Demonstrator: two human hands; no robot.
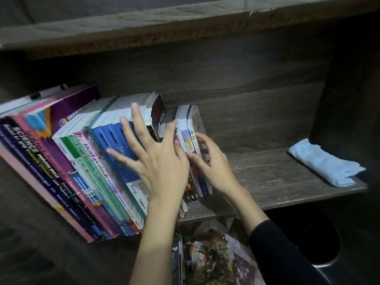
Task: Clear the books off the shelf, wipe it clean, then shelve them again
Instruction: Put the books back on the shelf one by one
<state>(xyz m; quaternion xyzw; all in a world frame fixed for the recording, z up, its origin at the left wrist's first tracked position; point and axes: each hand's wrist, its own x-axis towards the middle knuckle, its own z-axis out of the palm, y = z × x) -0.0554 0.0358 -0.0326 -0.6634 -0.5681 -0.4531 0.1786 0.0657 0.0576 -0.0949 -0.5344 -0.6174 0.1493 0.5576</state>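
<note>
Cloth [324, 162] lies on shelf [267, 182], well right of books [92, 161].

Head view – close, angled down at shelf [257, 177]

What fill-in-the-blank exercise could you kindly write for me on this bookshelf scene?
1. The folded cloth at the right end of the shelf is light ____.
2. The hand spread flat on the blue book spines is the person's ____ one.
3. The right hand, in a ____ sleeve, grips the row's rightmost books.
Missing words: blue; left; black.
</note>
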